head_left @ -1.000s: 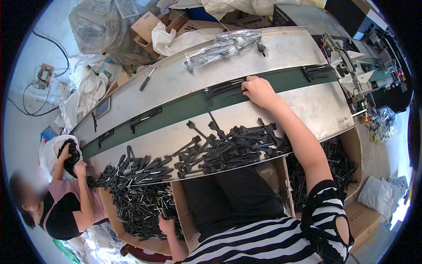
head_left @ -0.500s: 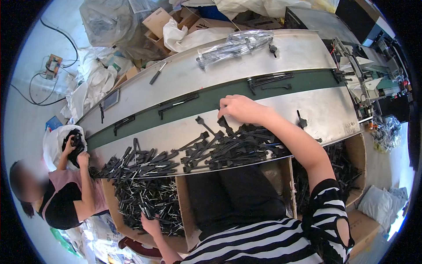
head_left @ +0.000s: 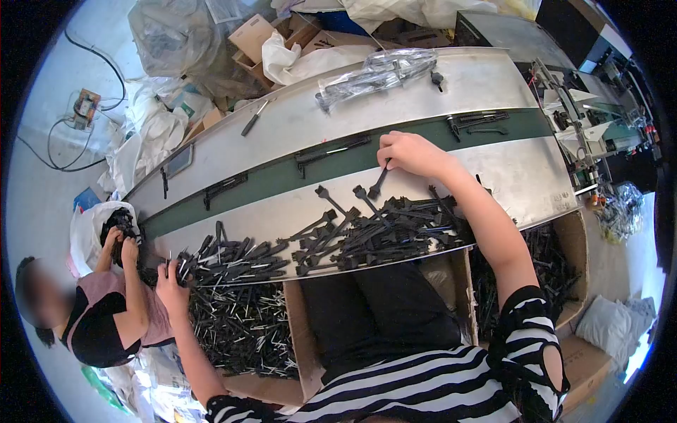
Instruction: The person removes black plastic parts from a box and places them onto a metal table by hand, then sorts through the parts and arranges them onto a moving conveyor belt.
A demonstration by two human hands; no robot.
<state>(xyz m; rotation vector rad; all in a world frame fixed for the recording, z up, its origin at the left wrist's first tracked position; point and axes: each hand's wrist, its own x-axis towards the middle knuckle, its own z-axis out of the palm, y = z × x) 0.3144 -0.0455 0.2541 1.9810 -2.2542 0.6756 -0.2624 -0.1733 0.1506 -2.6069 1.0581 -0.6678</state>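
Observation:
My right hand (head_left: 416,153) is closed in a pinch above the near metal ledge. From its fingertips a slim black brush (head_left: 379,181) with a flared head hangs down, slanting to the left. Below it lies a loose pile of similar black brushes (head_left: 395,229). My left hand (head_left: 171,285) is at the left end of another pile of thin black sticks (head_left: 233,259), some with silvery parts. Its fingers are bent together around something too small to make out. A cardboard box (head_left: 293,331) full of black and silver sticks (head_left: 243,328) stands below that pile.
A green conveyor belt (head_left: 271,176) carries small black bundles (head_left: 331,149). A clear-wrapped bundle (head_left: 377,76) and a screwdriver-like tool (head_left: 254,118) lie on the far ledge. Machinery (head_left: 571,127) stands right. At left, a co-worker (head_left: 106,310) handles black pieces at a white bag (head_left: 84,236).
My right hand moved up and right, lifting a brush off the pile. My left hand rose from the box to the ledge's left end. Bundles on the belt shifted right.

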